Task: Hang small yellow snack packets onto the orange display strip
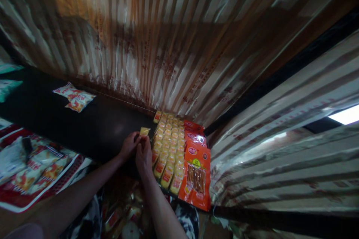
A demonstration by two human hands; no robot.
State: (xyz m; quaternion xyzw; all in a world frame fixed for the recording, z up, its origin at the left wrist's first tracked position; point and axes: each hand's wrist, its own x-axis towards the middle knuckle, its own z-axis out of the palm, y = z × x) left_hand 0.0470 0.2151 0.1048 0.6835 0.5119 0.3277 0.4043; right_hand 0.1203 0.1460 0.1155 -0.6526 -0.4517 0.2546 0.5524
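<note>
Both my hands meet over the black shelf, just left of the rows of small yellow packets [167,149]. A small yellow packet [144,131] is pinched between my left hand [130,145] and my right hand [144,155]. Its upper part sticks out above the fingertips. The rows stand close together, with several packets in each. Orange-red bags of brown sticks [195,175] lie in a column touching the right side of the rows.
Two white and red snack bags [78,99] lie on the black shelf [109,127]. Green packages [8,84] are at far left. A red-and-white container [21,206] of snack bags is at lower left. More packets [134,213] are below my hands. Striped plastic sheeting [174,44] hangs behind.
</note>
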